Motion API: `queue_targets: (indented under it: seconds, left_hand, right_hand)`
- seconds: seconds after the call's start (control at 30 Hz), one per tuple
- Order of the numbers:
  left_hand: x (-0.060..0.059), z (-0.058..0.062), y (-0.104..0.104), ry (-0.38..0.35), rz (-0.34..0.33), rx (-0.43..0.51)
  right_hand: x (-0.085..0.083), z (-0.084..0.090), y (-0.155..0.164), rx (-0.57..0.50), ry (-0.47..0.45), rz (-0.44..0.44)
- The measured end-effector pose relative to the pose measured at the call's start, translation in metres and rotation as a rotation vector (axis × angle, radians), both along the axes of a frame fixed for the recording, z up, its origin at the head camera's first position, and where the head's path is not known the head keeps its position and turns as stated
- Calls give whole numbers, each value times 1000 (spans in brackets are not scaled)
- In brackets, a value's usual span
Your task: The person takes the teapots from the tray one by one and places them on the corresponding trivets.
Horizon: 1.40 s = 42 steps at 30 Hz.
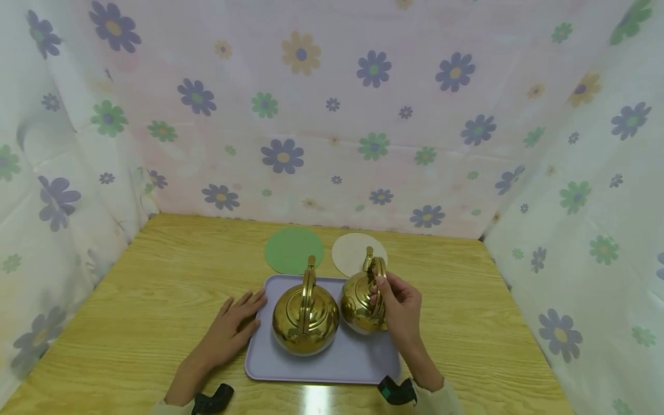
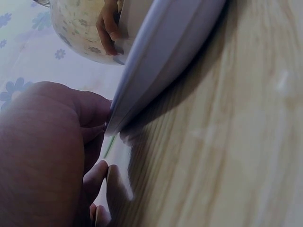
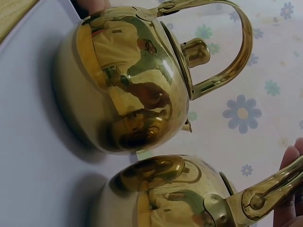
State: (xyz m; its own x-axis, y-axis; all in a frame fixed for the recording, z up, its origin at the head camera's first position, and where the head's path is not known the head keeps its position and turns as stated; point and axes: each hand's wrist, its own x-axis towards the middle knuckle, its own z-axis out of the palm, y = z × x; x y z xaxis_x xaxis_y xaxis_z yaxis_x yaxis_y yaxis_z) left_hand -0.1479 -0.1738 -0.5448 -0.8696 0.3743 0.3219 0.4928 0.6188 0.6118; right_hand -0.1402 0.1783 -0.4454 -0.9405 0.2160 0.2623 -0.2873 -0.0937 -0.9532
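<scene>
Two shiny gold kettles are at the lavender tray (image 1: 280, 368). The left kettle (image 1: 291, 324) stands upright on it, its arched handle raised. My right hand (image 1: 404, 311) grips the handle of the right kettle (image 1: 357, 311), which leans slightly in the head view; whether its base touches the tray I cannot tell. The right wrist view shows the left kettle (image 3: 137, 85) above the gripped kettle (image 3: 170, 194), close together. At the tray's left edge lies my left hand (image 1: 228, 328), fingers fairly straight; the left wrist view shows it touching the tray rim (image 2: 137, 71).
A green round mat (image 1: 293, 250) and a cream round mat (image 1: 353, 252) lie behind the tray on the wooden table (image 1: 461, 323). Flower-print cloth (image 1: 332, 115) walls off the back and both sides.
</scene>
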Motion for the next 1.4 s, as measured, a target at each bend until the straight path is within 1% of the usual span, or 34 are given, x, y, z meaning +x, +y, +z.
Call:
queue_targets:
  seconds: [0.33, 0.5, 0.93, 1.17, 1.4]
  left_hand:
    - [0, 0, 0, -8, 2, -2]
    - [-1, -1, -1, 1, 1, -10]
    - [-2, -3, -2, 13, -3, -9]
    - [-2, -3, -1, -5, -4, -3]
    - [-1, -1, 0, -6, 0, -5]
  right_hand:
    - [-7, 0, -1, -8, 0, 7]
    - [-10, 1, -2, -9, -4, 7]
    - [-14, 2, -1, -4, 1, 12]
    - [-15, 1, 1, 0, -9, 13]
    - [-16, 3, 2, -7, -16, 22]
